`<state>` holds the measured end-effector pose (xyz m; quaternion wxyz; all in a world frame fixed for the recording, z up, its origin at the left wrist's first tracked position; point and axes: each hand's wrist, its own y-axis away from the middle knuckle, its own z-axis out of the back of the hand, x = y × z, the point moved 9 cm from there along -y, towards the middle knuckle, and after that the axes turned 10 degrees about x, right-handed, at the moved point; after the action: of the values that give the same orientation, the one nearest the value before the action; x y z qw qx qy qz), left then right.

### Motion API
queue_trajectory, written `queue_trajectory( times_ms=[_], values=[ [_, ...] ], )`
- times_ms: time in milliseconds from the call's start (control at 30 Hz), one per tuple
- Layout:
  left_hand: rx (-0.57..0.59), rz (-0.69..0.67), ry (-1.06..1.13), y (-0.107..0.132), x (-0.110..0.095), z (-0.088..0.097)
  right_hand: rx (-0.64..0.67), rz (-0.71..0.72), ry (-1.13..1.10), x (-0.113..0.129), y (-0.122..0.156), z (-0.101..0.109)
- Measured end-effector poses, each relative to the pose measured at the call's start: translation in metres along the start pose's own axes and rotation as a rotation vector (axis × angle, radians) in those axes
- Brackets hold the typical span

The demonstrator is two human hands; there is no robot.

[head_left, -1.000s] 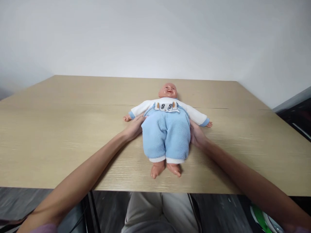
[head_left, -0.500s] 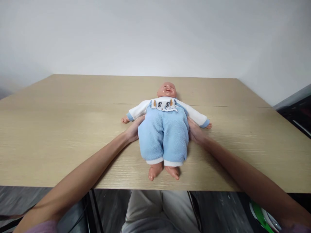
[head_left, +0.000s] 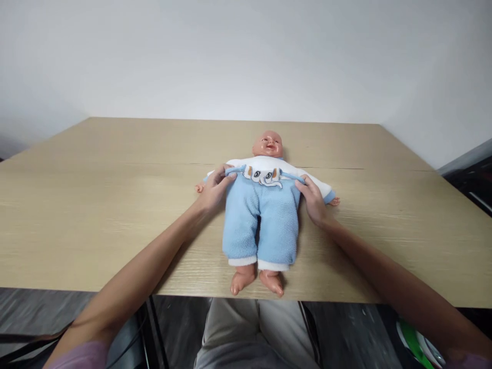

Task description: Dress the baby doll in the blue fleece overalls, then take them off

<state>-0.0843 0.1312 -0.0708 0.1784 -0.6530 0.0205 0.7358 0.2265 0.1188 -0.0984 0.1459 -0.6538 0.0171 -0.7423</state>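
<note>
A baby doll [head_left: 269, 143] lies on its back on the table, head toward the wall and bare feet near the front edge. It wears a white long-sleeved top and light blue fleece pants [head_left: 261, 215] with an elephant face [head_left: 263, 177] at the chest. My left hand [head_left: 217, 189] pinches the upper left corner of the blue fleece, thumb on top. At the opposite upper corner, my right hand [head_left: 311, 197] grips the fleece the same way. The blue edge is stretched sideways between both hands. The doll's arms spread out beyond my hands.
The light wooden table [head_left: 115, 205] reaches back to a pale wall [head_left: 246, 61]. Dark equipment [head_left: 469, 174] stands beyond the right edge. Below the front edge are my legs [head_left: 257, 328], a dark chair part at left and a green and white round object [head_left: 415, 341] at right.
Both hands have moved from the doll's sides up to the top corners of the blue fleece and gripped it. The fleece edge is now pulled wider, and the feet lie slightly nearer the front edge.
</note>
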Motion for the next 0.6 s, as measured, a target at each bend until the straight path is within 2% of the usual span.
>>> queue_trajectory(
  times_ms=[67, 133, 267, 433, 500, 600],
  values=[
    [0.01, -0.006, -0.081, -0.006, -0.01, -0.003, -0.022, 0.042, 0.018, 0.005, -0.007, 0.001],
    [0.011, 0.029, -0.1, -0.012, -0.008, -0.006, -0.042, 0.033, -0.021, -0.001, -0.016, 0.001],
    [-0.006, 0.09, -0.061, -0.017, 0.015, -0.006, -0.01, -0.043, -0.015, -0.023, -0.027, 0.001],
    [0.09, 0.169, -0.212, -0.005, 0.038, 0.0, 0.043, -0.059, 0.261, -0.03, -0.013, 0.01],
    [0.103, 0.191, -0.165, -0.001, 0.045, -0.001, 0.034, -0.066, 0.231, -0.034, -0.009, 0.013],
    [0.087, 0.177, 0.129, -0.003, 0.055, -0.01, 0.042, -0.092, -0.019, -0.049, -0.014, 0.007]
  ],
)
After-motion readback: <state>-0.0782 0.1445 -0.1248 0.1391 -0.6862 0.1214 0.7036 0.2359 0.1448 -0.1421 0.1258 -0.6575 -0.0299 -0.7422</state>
